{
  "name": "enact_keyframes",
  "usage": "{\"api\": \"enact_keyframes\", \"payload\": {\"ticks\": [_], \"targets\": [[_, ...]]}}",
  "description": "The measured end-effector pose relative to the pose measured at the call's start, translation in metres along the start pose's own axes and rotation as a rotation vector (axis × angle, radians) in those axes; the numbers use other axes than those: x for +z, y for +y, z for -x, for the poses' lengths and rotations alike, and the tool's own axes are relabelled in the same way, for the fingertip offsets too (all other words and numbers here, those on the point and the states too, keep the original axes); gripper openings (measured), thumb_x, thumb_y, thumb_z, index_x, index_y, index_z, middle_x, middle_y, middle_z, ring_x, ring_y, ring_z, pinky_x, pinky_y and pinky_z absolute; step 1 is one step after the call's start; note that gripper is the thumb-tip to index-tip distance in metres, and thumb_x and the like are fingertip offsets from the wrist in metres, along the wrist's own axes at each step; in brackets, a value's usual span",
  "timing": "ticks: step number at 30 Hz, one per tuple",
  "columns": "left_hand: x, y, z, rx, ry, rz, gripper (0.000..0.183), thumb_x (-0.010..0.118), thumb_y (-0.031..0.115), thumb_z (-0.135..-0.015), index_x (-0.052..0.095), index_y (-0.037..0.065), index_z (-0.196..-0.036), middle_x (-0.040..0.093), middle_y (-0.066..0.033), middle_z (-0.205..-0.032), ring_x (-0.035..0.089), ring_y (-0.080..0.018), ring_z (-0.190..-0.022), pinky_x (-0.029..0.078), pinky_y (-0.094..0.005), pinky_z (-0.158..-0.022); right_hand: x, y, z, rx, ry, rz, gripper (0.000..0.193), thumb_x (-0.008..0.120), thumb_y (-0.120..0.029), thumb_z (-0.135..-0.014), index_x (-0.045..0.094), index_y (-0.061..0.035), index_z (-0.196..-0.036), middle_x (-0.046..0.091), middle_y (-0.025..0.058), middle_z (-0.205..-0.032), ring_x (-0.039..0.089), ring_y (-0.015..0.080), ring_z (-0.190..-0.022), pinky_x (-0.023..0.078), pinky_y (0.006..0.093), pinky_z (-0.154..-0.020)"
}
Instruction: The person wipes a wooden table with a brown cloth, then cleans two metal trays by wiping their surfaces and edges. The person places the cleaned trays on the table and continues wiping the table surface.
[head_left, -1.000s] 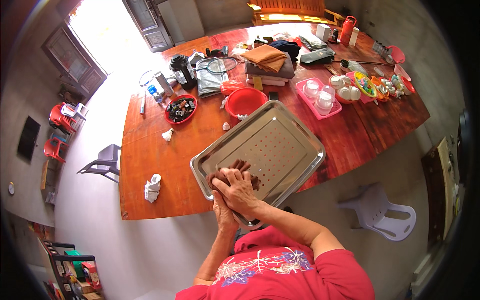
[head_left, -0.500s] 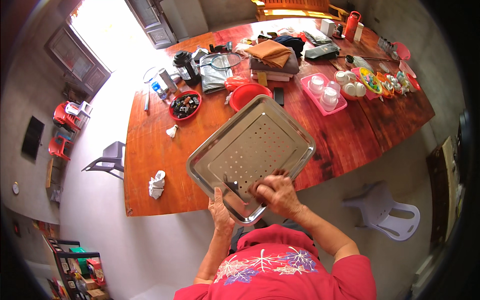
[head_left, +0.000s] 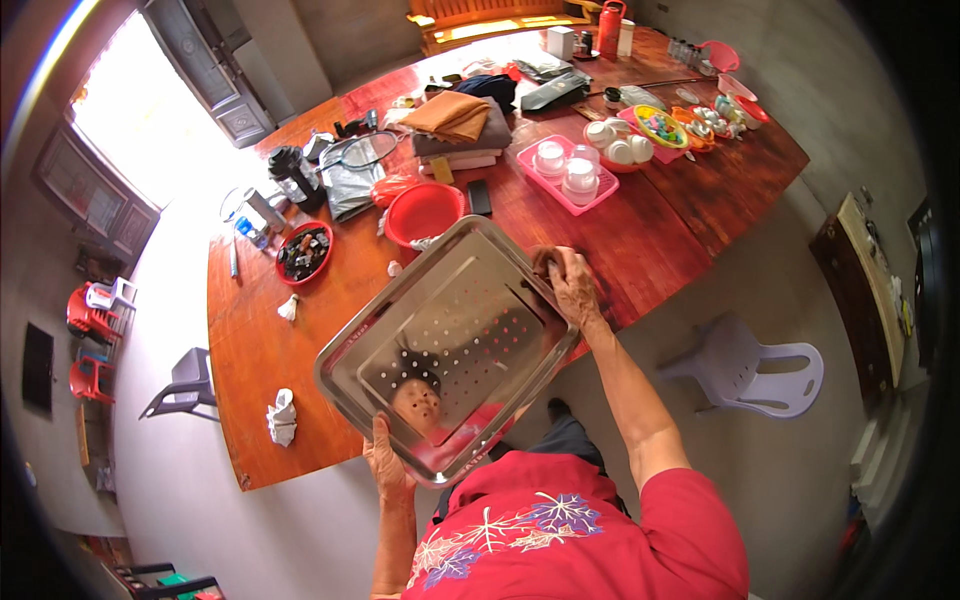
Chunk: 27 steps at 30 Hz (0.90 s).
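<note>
A shiny metal tray (head_left: 452, 300) with rows of small holes is tilted up in front of me, over the near table edge. My left hand (head_left: 388, 462) grips its lower left rim, thumb on the upper face and the other fingers partly hidden. Along the right rim, my right hand (head_left: 572, 288) is closed, fingers curled around a dark brownish patch that I cannot make out. Just beyond the tray's far corner sits a red plastic basin (head_left: 425, 212). A crumpled white cloth or tissue (head_left: 282, 418) lies on the table to the left.
On the wooden table (head_left: 260, 350) stand a bowl of dark small items (head_left: 304, 252), a black thermos (head_left: 294, 178), folded cloths (head_left: 455, 125) and a pink basket of clear cups (head_left: 568, 175). A shuttlecock (head_left: 288, 307) lies at left. Plastic chairs flank the table, a pale one (head_left: 750, 365) at right.
My right hand has moved from the tray's lower middle up to its right rim. The tray has shifted left in view as the head view turned. My left hand keeps its hold.
</note>
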<state>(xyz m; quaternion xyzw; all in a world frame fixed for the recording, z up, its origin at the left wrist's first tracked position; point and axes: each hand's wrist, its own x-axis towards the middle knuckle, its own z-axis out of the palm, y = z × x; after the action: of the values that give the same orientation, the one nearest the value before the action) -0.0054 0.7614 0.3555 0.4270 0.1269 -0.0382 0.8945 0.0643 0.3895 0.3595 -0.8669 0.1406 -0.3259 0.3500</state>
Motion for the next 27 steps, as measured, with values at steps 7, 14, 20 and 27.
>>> {"api": "enact_keyframes", "payload": {"ticks": [7, 14, 20, 27], "targets": [[-0.001, 0.019, 0.006, 0.041, -0.117, -0.002, 0.027, 0.061, 0.013, -0.092, 0.058, 0.006, -0.118, 0.066, -0.0049, -0.11, 0.062, -0.0134, -0.104, 0.052, -0.0239, -0.09, -0.038, -0.039, -0.025, 0.422, -0.702, -0.922, 0.031, 0.066, -0.004, -0.084, 0.06, -0.004, -0.114, 0.063, -0.0004, -0.106, 0.056, 0.0072, -0.101, 0.044, 0.0254, -0.089], [0.011, 0.033, -0.025, 0.336, -0.002, -0.436, 0.034, 0.06, 0.025, -0.094, 0.053, 0.005, -0.119, 0.063, -0.0033, -0.103, 0.058, -0.0083, -0.092, 0.049, -0.0227, -0.075, -0.078, -0.076, -0.012, 0.276, -0.569, -0.911, 0.035, 0.069, -0.002, -0.081, 0.061, -0.0044, -0.115, 0.062, -0.0022, -0.105, 0.057, 0.0071, -0.095, 0.047, 0.0251, -0.086], [0.062, 0.044, -0.021, 0.057, 0.038, -0.117, 0.048, 0.052, 0.039, -0.095, 0.042, 0.009, -0.132, 0.052, -0.0096, -0.126, 0.051, -0.0247, -0.112, 0.045, -0.0415, -0.091, -0.082, -0.126, 0.004, -0.207, -0.131, -0.649, 0.028, 0.067, -0.007, -0.083, 0.06, -0.0015, -0.11, 0.06, 0.007, -0.082, 0.061, 0.0113, -0.08, 0.05, 0.03, -0.069], [0.132, 0.069, 0.002, -0.339, -0.461, 0.377, 0.064, 0.046, 0.055, -0.092, 0.041, 0.008, -0.136, 0.05, -0.017, -0.133, 0.052, -0.0353, -0.117, 0.044, -0.0501, -0.097, -0.059, -0.155, 0.068, -0.938, 0.032, 0.177, 0.032, 0.059, -0.016, -0.075, 0.06, -0.0085, -0.106, 0.045, -0.0004, -0.072, 0.051, 0.0132, -0.063, 0.041, 0.0276, -0.057]]}}
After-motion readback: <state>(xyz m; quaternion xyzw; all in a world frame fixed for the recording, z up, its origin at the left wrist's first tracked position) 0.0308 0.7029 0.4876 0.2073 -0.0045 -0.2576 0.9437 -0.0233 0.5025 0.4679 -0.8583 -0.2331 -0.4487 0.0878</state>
